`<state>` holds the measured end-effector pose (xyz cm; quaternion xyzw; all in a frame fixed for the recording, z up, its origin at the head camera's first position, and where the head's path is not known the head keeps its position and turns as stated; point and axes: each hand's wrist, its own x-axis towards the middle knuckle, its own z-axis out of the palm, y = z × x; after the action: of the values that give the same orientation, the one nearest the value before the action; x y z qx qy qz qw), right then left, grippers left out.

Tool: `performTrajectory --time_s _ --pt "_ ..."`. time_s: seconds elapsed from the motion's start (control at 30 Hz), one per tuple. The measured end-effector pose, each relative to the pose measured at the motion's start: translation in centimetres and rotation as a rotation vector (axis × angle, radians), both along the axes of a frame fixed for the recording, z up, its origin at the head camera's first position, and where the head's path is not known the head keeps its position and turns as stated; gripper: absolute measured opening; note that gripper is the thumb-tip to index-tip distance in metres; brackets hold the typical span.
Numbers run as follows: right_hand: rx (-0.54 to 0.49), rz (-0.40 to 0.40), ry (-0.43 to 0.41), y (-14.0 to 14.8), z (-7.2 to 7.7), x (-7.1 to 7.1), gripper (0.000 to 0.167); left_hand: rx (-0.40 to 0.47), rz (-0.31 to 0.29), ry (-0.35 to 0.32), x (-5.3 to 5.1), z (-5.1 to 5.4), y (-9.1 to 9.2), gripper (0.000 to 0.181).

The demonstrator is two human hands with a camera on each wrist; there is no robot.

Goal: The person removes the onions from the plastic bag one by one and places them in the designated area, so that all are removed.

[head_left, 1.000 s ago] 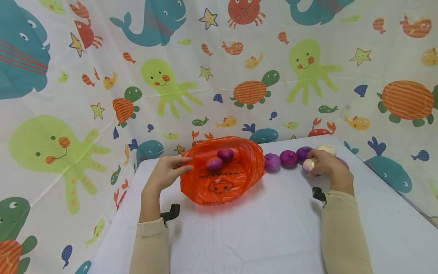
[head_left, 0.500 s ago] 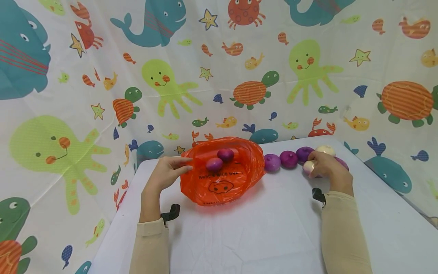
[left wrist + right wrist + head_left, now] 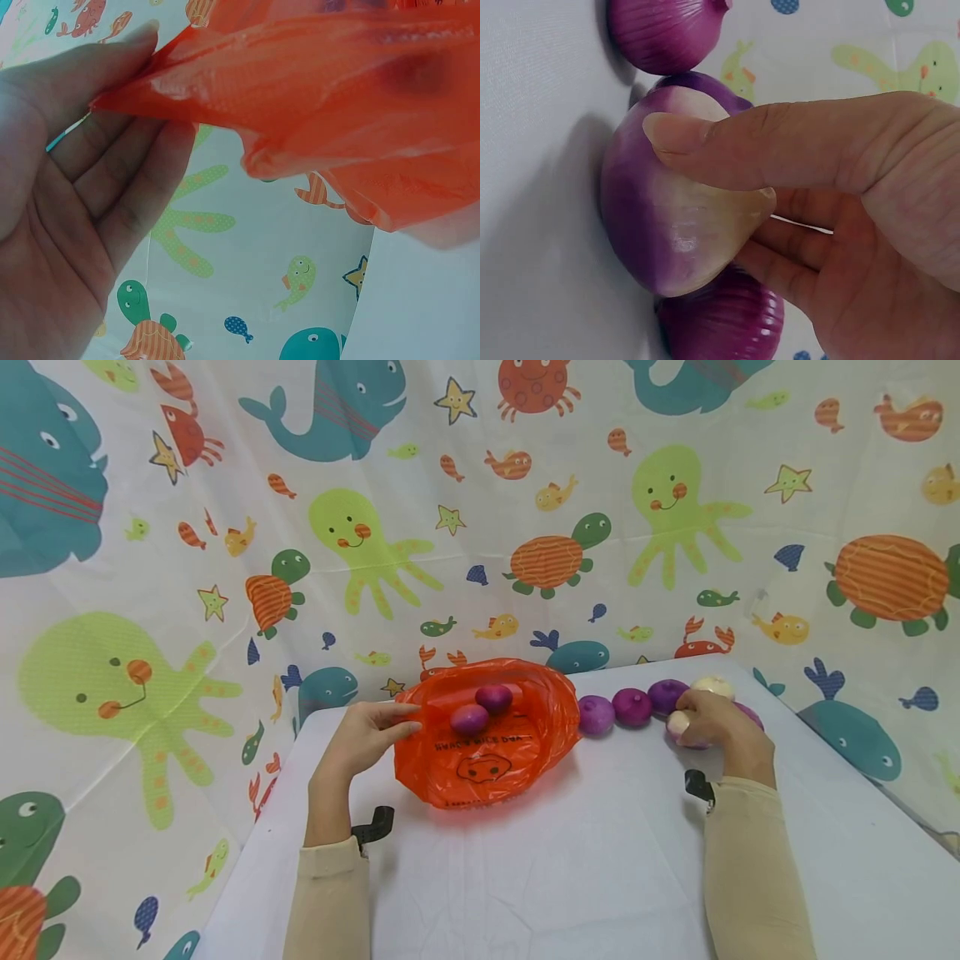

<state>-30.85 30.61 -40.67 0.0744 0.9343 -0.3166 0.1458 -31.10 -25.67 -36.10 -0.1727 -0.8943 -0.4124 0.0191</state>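
Observation:
My left hand pinches the left edge of a red plastic bag, its thin corner caught between thumb and fingers in the left wrist view. The bag's mouth faces me, and two purple onions lie inside. Over at the right, my right hand holds a purple-and-white onion. The thumb lies across its near side, with fingers behind it. Whether this onion touches the table cannot be told. Ridged purple onions sit close behind it.
Several more onions stand in a row along the back: a lavender one, a magenta one and a dark purple one. A white one stands at the end. A sea-animal curtain borders the white table.
The purple-and-white onion has shifted and turned slightly to the right in my right hand. My left hand and the bag stay in place.

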Motion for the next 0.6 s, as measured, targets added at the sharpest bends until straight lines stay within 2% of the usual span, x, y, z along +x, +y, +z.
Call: performTrajectory --time_s 0.17,0.4,0.6 --pt "0.002 0.011 0.018 0.01 0.06 -0.02 0.064 -0.002 0.002 -0.003 0.04 0.03 0.0 0.038" --pt "-0.001 0.027 0.042 -0.11 0.26 -0.18 0.073 0.007 0.001 -0.001 0.04 0.01 -0.02 0.037" --pt "0.057 0.113 0.208 -0.74 0.58 -0.8 0.066 0.009 -0.002 0.006 0.04 -0.06 -0.01 0.037"
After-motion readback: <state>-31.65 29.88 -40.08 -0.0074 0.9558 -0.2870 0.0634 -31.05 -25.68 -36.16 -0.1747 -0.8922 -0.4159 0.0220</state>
